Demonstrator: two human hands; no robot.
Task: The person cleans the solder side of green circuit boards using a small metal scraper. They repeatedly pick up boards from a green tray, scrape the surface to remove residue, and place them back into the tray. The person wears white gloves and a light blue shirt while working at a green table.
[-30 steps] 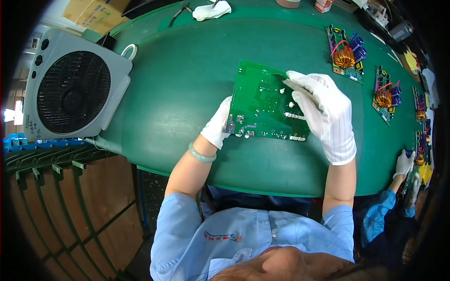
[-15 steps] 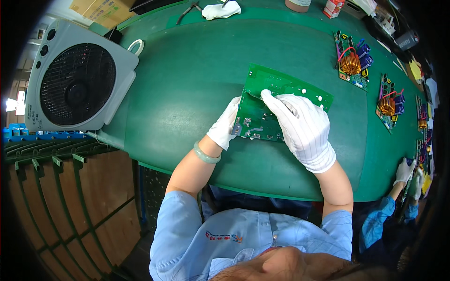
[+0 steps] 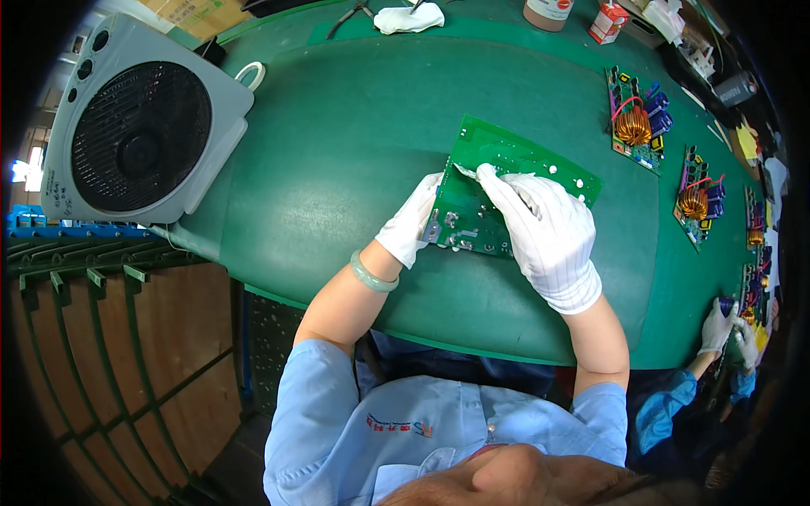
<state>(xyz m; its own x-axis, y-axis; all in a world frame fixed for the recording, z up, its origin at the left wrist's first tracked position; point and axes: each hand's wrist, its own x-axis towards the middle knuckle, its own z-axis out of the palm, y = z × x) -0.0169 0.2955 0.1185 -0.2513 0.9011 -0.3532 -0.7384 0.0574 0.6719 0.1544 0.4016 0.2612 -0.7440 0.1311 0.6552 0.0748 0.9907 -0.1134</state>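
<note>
A green circuit board (image 3: 506, 152) is held tilted above the table, its soldered side toward me. My left hand (image 3: 415, 218), in a white glove, grips the board's left edge, with its fingers partly hidden behind it. Over the board's middle, my right hand (image 3: 548, 232), in a white striped glove, is closed in a pinch on a thin, light-coloured tool (image 3: 464, 171). Only the tool's slim tip shows, lying against the board's upper left part; the glove covers the rest, so I cannot tell its exact kind.
A green mat (image 3: 337, 126) covers the table. At the left stands a grey box fan (image 3: 139, 143). Boards with copper coils (image 3: 633, 126) lie along the right side, where a co-worker's gloved hand (image 3: 717, 326) works. Pliers (image 3: 348, 18) and a white cloth (image 3: 409, 18) lie at the back.
The tool's tip has shifted slightly on the board and catches more light. Both hands keep their hold. The whole view has shifted a little.
</note>
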